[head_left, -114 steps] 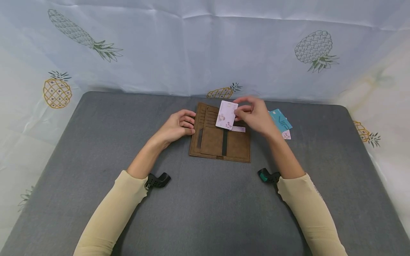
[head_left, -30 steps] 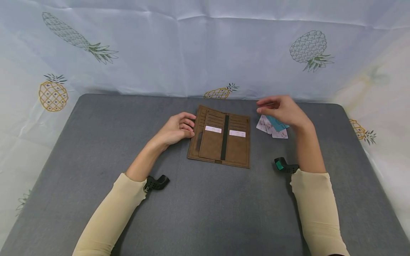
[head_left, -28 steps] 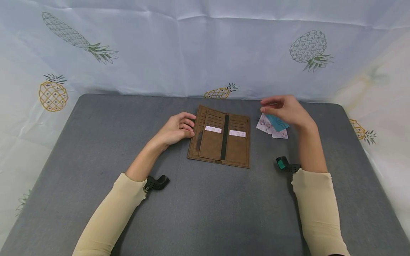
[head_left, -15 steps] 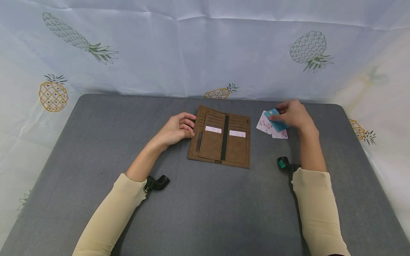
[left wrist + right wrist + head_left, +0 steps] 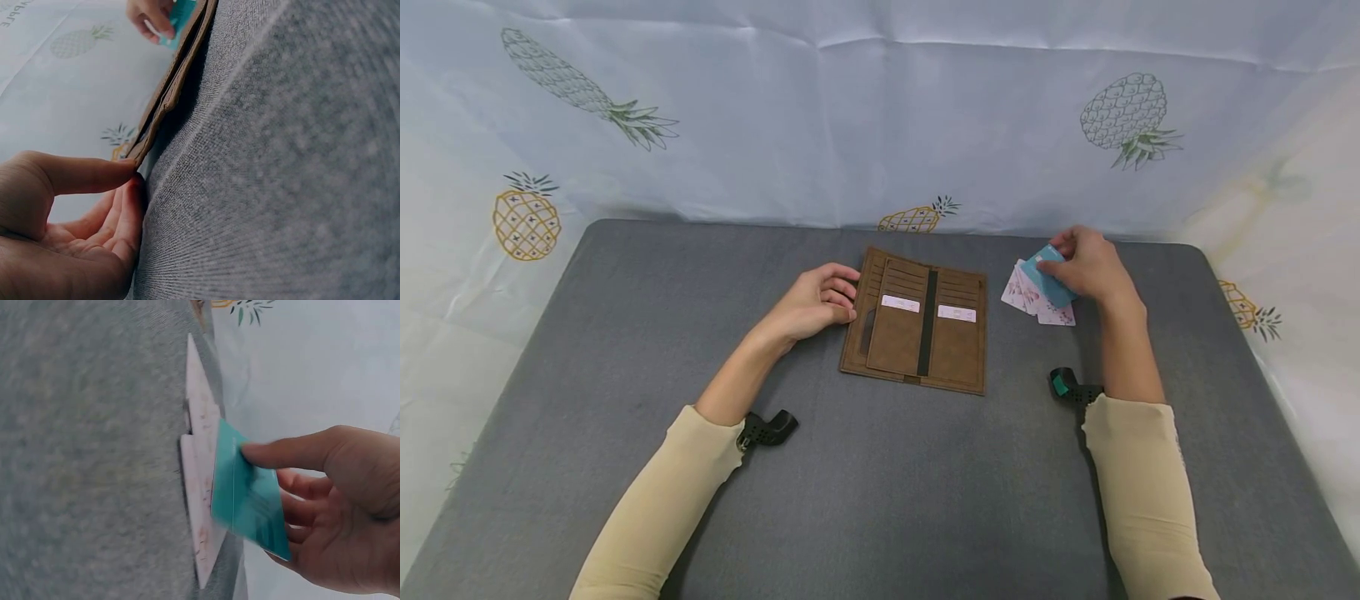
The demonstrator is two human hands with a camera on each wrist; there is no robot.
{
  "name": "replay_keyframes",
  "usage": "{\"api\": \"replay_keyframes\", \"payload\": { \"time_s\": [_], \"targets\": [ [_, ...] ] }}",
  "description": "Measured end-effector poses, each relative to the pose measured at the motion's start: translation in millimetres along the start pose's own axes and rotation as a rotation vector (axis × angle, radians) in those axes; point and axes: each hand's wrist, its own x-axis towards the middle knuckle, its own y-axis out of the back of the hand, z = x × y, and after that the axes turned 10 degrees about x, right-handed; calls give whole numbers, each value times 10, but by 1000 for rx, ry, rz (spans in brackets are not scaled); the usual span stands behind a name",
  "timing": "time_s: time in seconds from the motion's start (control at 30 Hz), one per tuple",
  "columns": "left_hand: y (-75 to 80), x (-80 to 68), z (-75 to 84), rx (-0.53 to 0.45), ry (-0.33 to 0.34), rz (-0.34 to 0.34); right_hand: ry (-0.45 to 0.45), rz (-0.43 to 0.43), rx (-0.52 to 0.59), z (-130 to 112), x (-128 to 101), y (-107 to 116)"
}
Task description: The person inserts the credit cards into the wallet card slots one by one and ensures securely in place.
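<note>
A brown wallet [image 5: 957, 354] lies opened out on the grey table, a dark band running down its middle. Two pink cards show as strips in its pockets, the left card [image 5: 900, 303] and the right card [image 5: 957, 313]. At the wallet's left edge, my left hand [image 5: 815, 302] pinches the leather between thumb and fingers, as the left wrist view shows. My right hand [image 5: 1092, 265] pinches a teal card [image 5: 247, 494] by its edge, tilted up over the pink floral cards [image 5: 1019, 293], which lie fanned out to the right of the wallet.
The grey table [image 5: 880, 492] reaches back to a white curtain [image 5: 880, 117] printed with pineapples. Each wrist carries a black camera mount, the left mount [image 5: 769, 428] and the right mount [image 5: 1072, 387], low over the table.
A pink card once in my right hand now sits in the wallet's left pocket. My right hand moved right to the pile and has tilted up the teal card. My left hand stays put.
</note>
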Motion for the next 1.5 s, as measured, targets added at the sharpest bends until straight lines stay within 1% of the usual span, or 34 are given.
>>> {"api": "replay_keyframes", "payload": {
  "time_s": [0.13, 0.27, 0.43, 0.57, 0.77, 0.93, 1.2, 1.37, 1.5],
  "targets": [
    [2, 5, -4, 1, 1, 1, 35, 26, 78, -78, -30, 16],
    [0, 9, -4, -3, -2, 0, 94, 25, 165, -184, -71, 10],
    [0, 13, -7, -4, -3, 0, 183, 31, 206, -350, -111, -83],
    [-3, 13, -2, -6, -1, -2, 195, 23, 257, -444, -128, -185],
    [-6, 11, -1, -5, -3, -2, 191, -50, 338, -527, -101, -348],
    [-2, 8, -6, 1, -4, 3, 204, -84, 359, -577, -85, -468],
    [1, 9, -12, 7, -1, 4, 234, -76, 333, -627, -63, -612],
    [-3, 18, -14, 9, -4, 7, 242, -81, 309, -637, -42, -643],
    [-4, 18, -15, 8, -6, 11, 218, -105, 274, -630, -35, -629]
  ]
}}
